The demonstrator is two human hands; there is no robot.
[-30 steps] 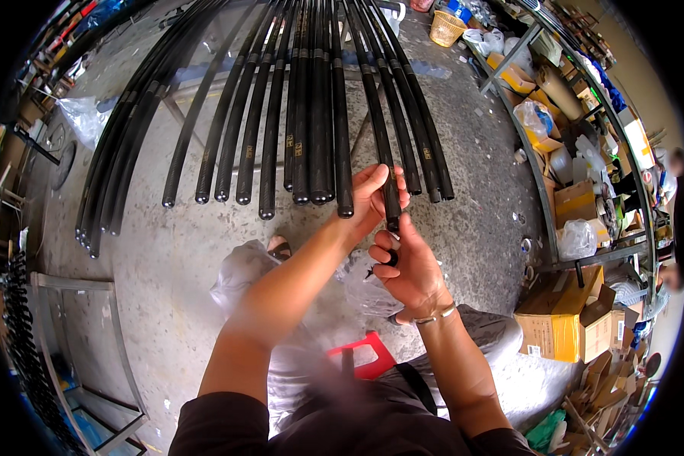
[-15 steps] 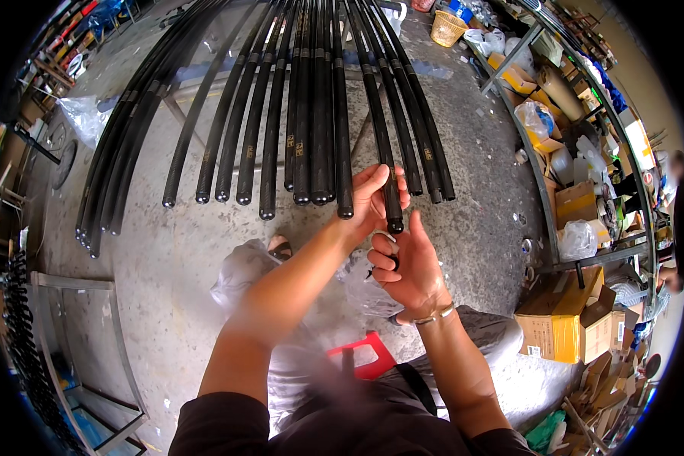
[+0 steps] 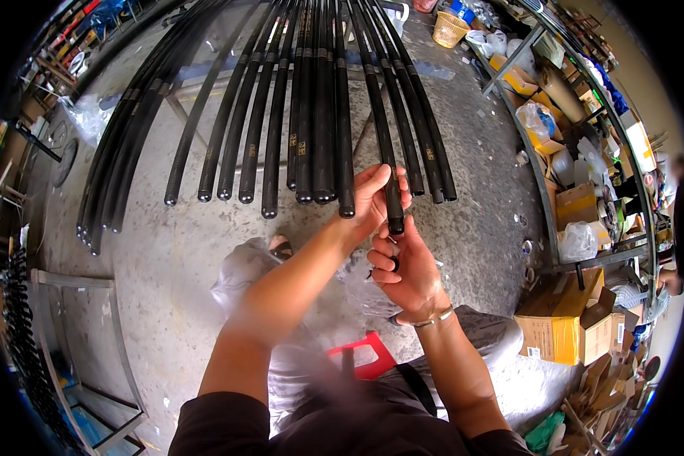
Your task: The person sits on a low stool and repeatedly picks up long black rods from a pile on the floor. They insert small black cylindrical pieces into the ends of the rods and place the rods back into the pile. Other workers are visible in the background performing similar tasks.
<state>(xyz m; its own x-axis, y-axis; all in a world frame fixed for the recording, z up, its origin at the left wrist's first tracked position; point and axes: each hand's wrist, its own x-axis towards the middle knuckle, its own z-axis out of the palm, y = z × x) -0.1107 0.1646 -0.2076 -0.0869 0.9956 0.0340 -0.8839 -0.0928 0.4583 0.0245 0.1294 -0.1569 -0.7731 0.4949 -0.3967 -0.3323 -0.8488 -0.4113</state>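
Observation:
My left hand (image 3: 368,199) is closed around the lower end of a black fishing rod (image 3: 394,213), its thumb lying along the near side. Just below the rod's rounded butt end, my right hand (image 3: 416,280) is closed, palm up, with its fingers curled. A small black round piece (image 3: 394,264) shows among those fingers. A thin pale bit also shows near the thumb and fingertips; its kind is unclear. Several similar black rods (image 3: 304,167) lie side by side to the left of the held one, and a few more (image 3: 431,171) to its right.
Metal frame bars (image 3: 182,110) run beneath the rods. Crowded shelving (image 3: 543,163) stands on the right, with an open cardboard box (image 3: 558,319) below. A red plastic stool (image 3: 376,357) is under me. At the lower left stands a metal frame (image 3: 76,281).
My right hand's thumb has folded in toward the fingers, close under the rod's end. My left hand keeps its hold on the rod, nearly still.

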